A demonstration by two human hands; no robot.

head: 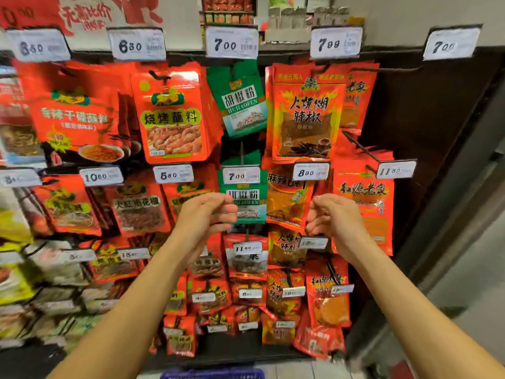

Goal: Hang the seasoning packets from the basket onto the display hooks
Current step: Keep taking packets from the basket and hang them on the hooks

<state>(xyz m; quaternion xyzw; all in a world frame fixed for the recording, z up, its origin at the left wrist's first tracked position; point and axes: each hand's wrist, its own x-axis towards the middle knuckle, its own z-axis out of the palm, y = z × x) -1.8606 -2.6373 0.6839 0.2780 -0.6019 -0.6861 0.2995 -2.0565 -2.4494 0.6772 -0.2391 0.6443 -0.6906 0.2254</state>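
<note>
Seasoning packets hang in rows on a dark hook board. My left hand (pixel 207 214) is raised in front of the middle row. Its fingers are loosely curled, with the fingertips over the left edge of a hanging green pepper-powder packet (pixel 250 206); a gap shows between thumb and fingers, and I see nothing gripped. My right hand (pixel 334 217) hovers in front of the red chili packets (pixel 287 203), fingers hanging curled downward and holding nothing. Only the blue rim of the basket (pixel 213 374) shows at the bottom edge; its contents are hidden.
A bare hook (pixel 388 69) juts out at the top right under a 7.00 price tag (pixel 451 45), with dark board below it. Another hook (pixel 355 143) sticks out above red packets (pixel 363 203) tagged 11.80. A grey floor lies to the right.
</note>
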